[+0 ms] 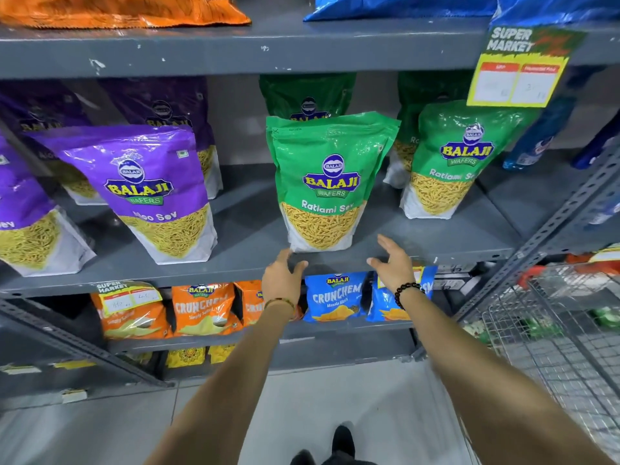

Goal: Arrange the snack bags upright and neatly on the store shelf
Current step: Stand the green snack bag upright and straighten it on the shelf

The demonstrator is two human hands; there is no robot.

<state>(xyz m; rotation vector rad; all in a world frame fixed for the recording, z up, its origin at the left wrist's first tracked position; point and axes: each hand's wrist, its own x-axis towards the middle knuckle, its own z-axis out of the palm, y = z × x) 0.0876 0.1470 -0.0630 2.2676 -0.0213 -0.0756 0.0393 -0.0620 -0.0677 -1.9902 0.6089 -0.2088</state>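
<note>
A green Ratlami Sev bag [327,182] stands upright at the front of the grey middle shelf [248,263]. My left hand [283,278] hovers just below its lower left corner, fingers apart, holding nothing. My right hand [394,263] is open to the lower right of the bag, a small gap away from it. A second green bag [449,162] stands to the right, and more green bags are behind both. A purple Aloo Sev bag [151,193] leans to the left, with other purple bags beside and behind it.
Orange bags [203,308] and blue Crunchem bags [335,297] fill the shelf below. A yellow price tag [520,68] hangs from the upper shelf at right. A wire shopping cart [553,330] stands at my right. My shoes [342,444] show on the floor.
</note>
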